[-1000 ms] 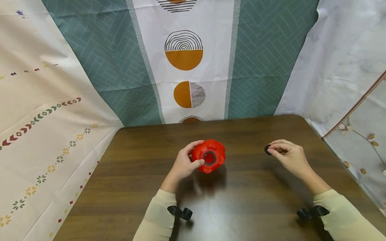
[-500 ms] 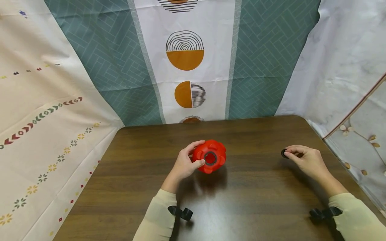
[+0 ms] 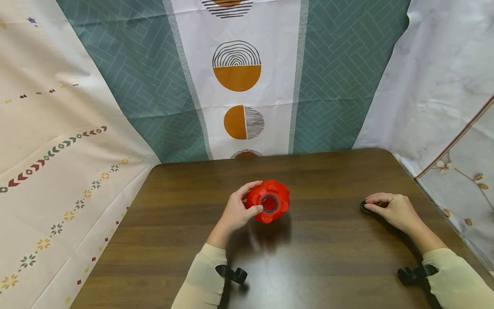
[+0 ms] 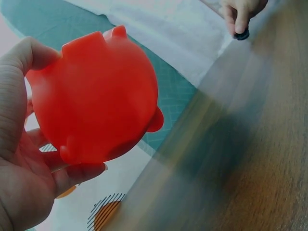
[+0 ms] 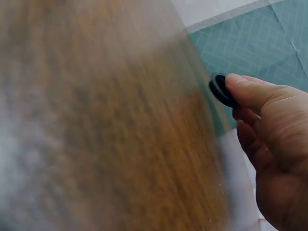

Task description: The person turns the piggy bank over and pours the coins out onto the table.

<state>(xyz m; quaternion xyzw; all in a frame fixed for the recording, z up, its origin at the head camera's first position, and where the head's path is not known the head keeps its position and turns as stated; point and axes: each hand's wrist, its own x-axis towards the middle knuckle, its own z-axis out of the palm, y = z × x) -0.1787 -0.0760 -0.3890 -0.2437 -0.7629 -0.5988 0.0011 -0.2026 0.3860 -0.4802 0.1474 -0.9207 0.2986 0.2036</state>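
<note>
Presently, the left hand (image 3: 237, 209) holds the red piece (image 4: 98, 98) up over the brown table (image 3: 320, 249), left of the right hand (image 3: 399, 212) and well apart from it. Piece: bright red, smooth, slightly glossy, one colour throughout. Head view shows a lobed outline and a round opening, bordered by a dark ring (image 3: 275, 198), facing the wearer; interior also red. Left wrist view shows a rounded, bulging body with a blunt block and a smaller pointed stub along the top, plus a rounded nub at right and another at lower left. Lower part shaded darker.

Left fingers: clamped on the piece's left side, thumb on the near face beside the opening, other fingers behind and beneath.

Right fingers: thumb and fingertips pinch a small black disc (image 5: 222, 91). Disc: round, thin, with a groove along its edge; some blur. It sits low at the table's right part; contact with the wood cannot be told. Patterned cloths (image 3: 328, 86) stand behind the table.
</note>
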